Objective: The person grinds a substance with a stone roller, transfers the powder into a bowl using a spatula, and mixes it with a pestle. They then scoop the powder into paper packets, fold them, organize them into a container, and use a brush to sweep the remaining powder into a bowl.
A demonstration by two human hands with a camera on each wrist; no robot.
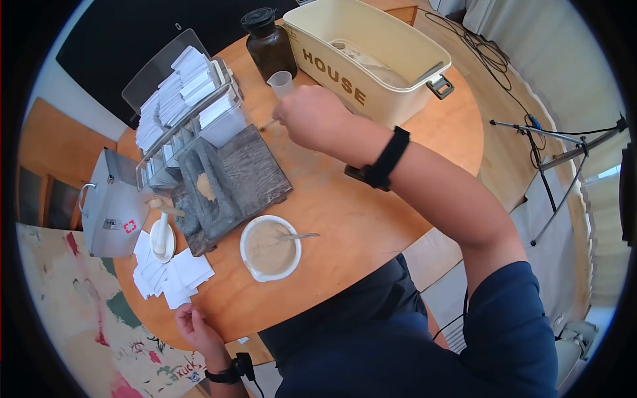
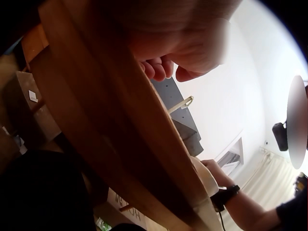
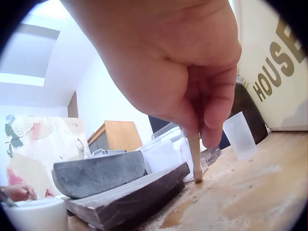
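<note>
My right hand (image 1: 315, 119) pinches a thin wooden stick (image 3: 196, 161) between thumb and fingers; its lower end meets the tabletop beside the dark wooden board (image 1: 255, 166). A grey stone block (image 1: 212, 192) with tan powder in its hollow lies on that board. Just behind the right hand stands a translucent plastic cup (image 3: 240, 137). My left hand (image 1: 199, 331) hangs loosely curled and holds nothing, at the table edge by white paper slips (image 1: 189, 270). Between the hands, a white bowl (image 1: 296, 255) contains tan powder and a metal spoon (image 1: 298, 236).
A cream HOUSE bin (image 1: 398, 96) and a dark lidded jar (image 1: 271, 53) stand at the back. Left of the board are a rack of white paper packets (image 1: 176, 96), a metal first-aid case (image 1: 116, 212) and a small white dish (image 1: 171, 247) with a pestle.
</note>
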